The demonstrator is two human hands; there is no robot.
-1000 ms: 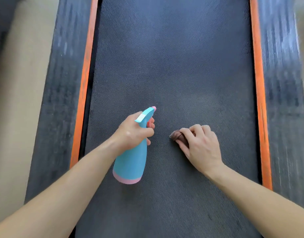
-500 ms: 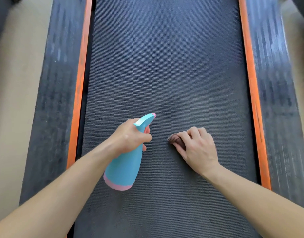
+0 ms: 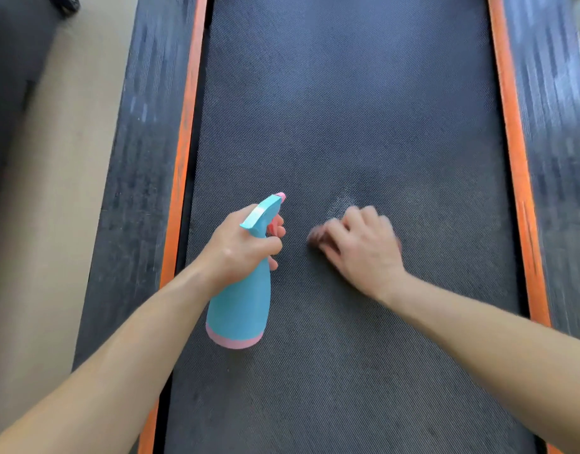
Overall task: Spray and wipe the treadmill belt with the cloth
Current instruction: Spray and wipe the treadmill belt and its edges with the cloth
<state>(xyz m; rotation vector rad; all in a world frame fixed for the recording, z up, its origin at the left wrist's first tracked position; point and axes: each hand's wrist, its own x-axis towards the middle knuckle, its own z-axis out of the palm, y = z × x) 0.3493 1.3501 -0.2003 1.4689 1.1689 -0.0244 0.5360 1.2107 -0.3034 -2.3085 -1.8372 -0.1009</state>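
The dark textured treadmill belt (image 3: 347, 109) runs up the middle of the view. My left hand (image 3: 239, 249) grips a blue spray bottle (image 3: 241, 306) with a pink base and pink nozzle tip, fingers curled round its trigger, held just above the belt. To its right, my right hand (image 3: 364, 247) is blurred and pressed down on the belt, fingers curled over a small brown cloth (image 3: 315, 239) of which only a bit shows at the fingertips. A pale wet patch (image 3: 342, 204) glistens on the belt just beyond the right hand.
Orange strips (image 3: 511, 158) edge the belt on both sides, with dark grey side rails (image 3: 138, 158) outside them. Beige floor (image 3: 53, 224) lies to the left, and a dark object (image 3: 13, 77) sits at the upper left.
A spray patch has appeared on the belt ahead of the cloth. My right hand has moved slightly forward and right with the cloth and is now motion-blurred. The bottle stays in my left hand.
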